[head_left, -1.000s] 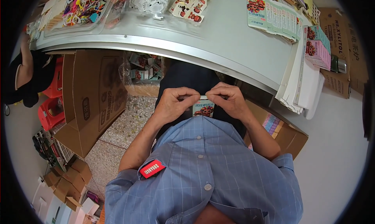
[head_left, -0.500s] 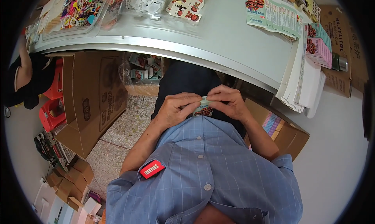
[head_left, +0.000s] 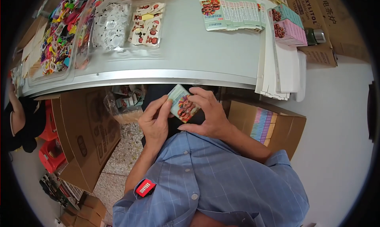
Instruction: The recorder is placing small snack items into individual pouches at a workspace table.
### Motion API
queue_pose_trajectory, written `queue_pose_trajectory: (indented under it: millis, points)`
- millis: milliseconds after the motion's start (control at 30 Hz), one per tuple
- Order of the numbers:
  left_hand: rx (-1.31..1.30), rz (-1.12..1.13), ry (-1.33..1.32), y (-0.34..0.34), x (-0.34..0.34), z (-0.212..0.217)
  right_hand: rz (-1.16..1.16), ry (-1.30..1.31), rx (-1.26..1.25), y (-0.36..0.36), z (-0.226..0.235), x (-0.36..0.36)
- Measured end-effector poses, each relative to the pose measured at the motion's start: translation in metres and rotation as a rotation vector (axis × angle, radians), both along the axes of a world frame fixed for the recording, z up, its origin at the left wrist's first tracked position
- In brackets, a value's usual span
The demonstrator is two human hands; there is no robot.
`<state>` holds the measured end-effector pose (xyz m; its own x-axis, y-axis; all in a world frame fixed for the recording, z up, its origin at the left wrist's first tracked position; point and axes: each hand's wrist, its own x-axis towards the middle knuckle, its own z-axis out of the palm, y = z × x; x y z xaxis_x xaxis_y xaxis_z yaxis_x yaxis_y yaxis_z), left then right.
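A small flat carton (head_left: 183,104), pale green with a colourful cartoon picture, is tilted above my lap. My left hand (head_left: 155,118) is closed on its left corner, thumb and fingers pinching the edge. My right hand (head_left: 211,114) curves round the carton's right side, with its fingertips at the upper right edge. Its thumb is spread away below the lower corner, so this hand is open beside the carton. Whether those fingertips press on the carton is hard to see.
Ahead on the table (head_left: 186,61) lie fanned flat cartons (head_left: 233,15) and plastic trays of white packets (head_left: 112,25), picture cards (head_left: 148,25) and colourful trinkets (head_left: 59,41). Pink and green boxes (head_left: 289,31) stand right. Cardboard boxes (head_left: 89,136) flank my legs; another person (head_left: 23,120) is far left.
The carton, earlier pinched at its top by both hands, is now turned with its picture face showing. My right fingers have spread apart. The whole view has shifted to the right.
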<state>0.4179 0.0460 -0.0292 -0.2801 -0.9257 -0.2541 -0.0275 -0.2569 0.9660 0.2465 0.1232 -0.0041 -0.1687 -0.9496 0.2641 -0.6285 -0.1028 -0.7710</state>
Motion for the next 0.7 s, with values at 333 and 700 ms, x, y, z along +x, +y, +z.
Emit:
queue_pose_trajectory:
  millis: [333,700]
  points:
    - [-0.259,-0.155,0.064,-0.038,-0.045,0.028,-0.514,0.666,0.17,0.002,0.057,-0.119]
    - [-0.097,-0.207,0.046,-0.033,-0.048,0.006,-0.541,0.624,0.189,-0.158,0.025,-0.154]
